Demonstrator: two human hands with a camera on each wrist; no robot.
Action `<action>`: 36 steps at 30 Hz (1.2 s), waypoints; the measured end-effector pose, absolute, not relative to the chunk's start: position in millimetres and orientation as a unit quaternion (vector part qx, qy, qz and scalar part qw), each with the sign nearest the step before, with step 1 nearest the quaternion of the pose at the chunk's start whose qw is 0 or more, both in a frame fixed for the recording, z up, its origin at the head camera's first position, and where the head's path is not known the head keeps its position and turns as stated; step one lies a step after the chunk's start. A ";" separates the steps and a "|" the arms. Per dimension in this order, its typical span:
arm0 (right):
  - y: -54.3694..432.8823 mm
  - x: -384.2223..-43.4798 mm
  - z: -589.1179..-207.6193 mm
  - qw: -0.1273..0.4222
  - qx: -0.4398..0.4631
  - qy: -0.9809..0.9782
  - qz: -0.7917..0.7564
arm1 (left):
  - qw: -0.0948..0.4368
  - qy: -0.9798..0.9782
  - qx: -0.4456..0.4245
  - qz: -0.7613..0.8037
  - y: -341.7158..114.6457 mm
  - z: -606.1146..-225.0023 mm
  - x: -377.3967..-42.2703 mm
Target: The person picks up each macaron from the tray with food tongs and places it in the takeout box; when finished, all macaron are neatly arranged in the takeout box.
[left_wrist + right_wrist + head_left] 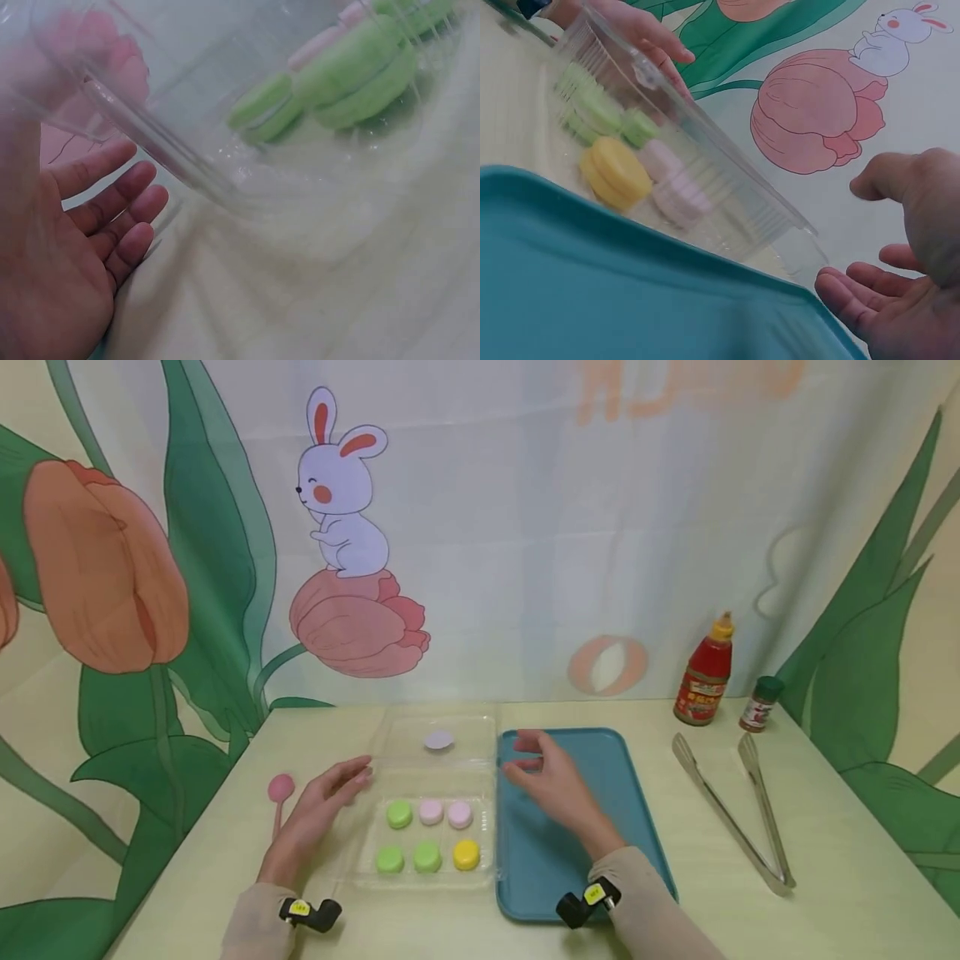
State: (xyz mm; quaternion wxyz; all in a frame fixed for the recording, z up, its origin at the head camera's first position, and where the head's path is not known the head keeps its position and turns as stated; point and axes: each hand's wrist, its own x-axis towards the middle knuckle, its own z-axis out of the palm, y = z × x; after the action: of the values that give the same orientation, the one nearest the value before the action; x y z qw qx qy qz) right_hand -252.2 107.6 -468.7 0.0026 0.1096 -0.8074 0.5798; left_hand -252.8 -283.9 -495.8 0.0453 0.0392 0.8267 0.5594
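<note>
A clear plastic box [438, 882] lies with its lid [465, 727] folded back, a pale oval sticker on it. Inside sit macarons: three green [427, 857], two pink [460, 814] and one yellow [466, 855]. Beside the box's left edge is my left hand [318, 806], fingers loosely bent, nothing held; the left wrist view shows its palm and fingertips near the clear wall. Over the blue tray [585, 868], my right hand [553, 781] hovers with thumb and fingers apart, also holding nothing. Its fingertips [838, 294] are close to the box's far corner in the right wrist view.
A pink spoon-like tool [281, 788] lies left of my left hand, its handle partly hidden. To the right of the tray are spread metal tongs [738, 827]. A red sauce bottle [705, 677] and a small green-capped jar [761, 703] stand at the back right, before a printed curtain [510, 568].
</note>
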 end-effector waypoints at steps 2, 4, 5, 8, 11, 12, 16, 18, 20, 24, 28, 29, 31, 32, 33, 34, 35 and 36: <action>100.7 -253.6 -471.8 -0.003 0.096 -0.809 0.580 | 0.042 0.820 0.046 0.568 -286.4 -497.1 -250.5; 95.2 -254.2 -474.0 -0.013 0.086 -0.806 0.585 | 0.040 0.810 0.055 0.583 -288.6 -499.0 -250.5; 92.7 -254.2 -474.7 -0.019 0.083 -0.803 0.590 | 0.039 0.805 0.060 0.589 -289.2 -499.8 -250.9; 86.7 -255.7 -478.5 -0.038 0.073 -0.793 0.604 | 0.040 0.796 0.070 0.600 -290.1 -502.1 -254.3; 83.5 -256.6 -481.9 -0.050 0.062 -0.785 0.614 | 0.046 0.791 0.072 0.606 -288.5 -502.6 -256.7; 83.4 -256.8 -482.7 -0.052 0.058 -0.784 0.616 | 0.048 0.789 0.072 0.608 -287.8 -502.2 -257.2; 84.2 -256.2 -482.5 -0.057 0.056 -0.779 0.622 | 0.049 0.780 0.075 0.620 -286.2 -499.8 -257.2; 84.5 -255.9 -481.1 -0.056 0.060 -0.779 0.622 | 0.044 0.776 0.080 0.624 -286.7 -499.2 -256.9; 84.4 -256.3 -480.2 -0.056 0.064 -0.777 0.624 | 0.038 0.772 0.089 0.628 -287.6 -499.7 -257.1; 84.4 -256.5 -477.9 -0.055 0.072 -0.768 0.634 | 0.021 0.766 0.104 0.634 -290.0 -503.4 -257.2; 84.9 -257.6 -476.6 -0.053 0.087 -0.758 0.644 | 0.009 0.755 0.109 0.647 -290.7 -507.1 -256.0; 85.2 -257.7 -476.4 -0.053 0.089 -0.755 0.647 | 0.008 0.752 0.108 0.650 -290.7 -507.7 -255.7; 85.8 -258.1 -476.3 -0.053 0.094 -0.751 0.651 | 0.005 0.749 0.104 0.655 -290.5 -508.5 -255.0; 86.1 -258.0 -476.0 -0.054 0.096 -0.749 0.653 | 0.004 0.747 0.101 0.657 -290.5 -508.8 -254.9; 86.4 -257.7 -475.7 -0.055 0.097 -0.747 0.655 | 0.004 0.747 0.099 0.658 -290.6 -508.9 -254.6; 86.5 -257.7 -475.4 -0.055 0.099 -0.745 0.657 | 0.001 0.746 0.096 0.659 -290.6 -508.9 -254.4; 86.6 -257.6 -474.9 -0.056 0.098 -0.742 0.660 | -0.001 0.745 0.093 0.660 -290.8 -509.0 -254.4; 86.6 -257.7 -474.7 -0.055 0.098 -0.739 0.664 | -0.004 0.743 0.093 0.663 -290.8 -508.9 -254.4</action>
State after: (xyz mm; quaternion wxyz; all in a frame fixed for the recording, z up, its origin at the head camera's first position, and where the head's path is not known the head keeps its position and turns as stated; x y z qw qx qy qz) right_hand -257.7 86.6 -474.7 -0.0549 0.0979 -0.7393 0.6640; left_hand -254.4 -290.8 -508.9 -0.0036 0.0925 0.7428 0.6631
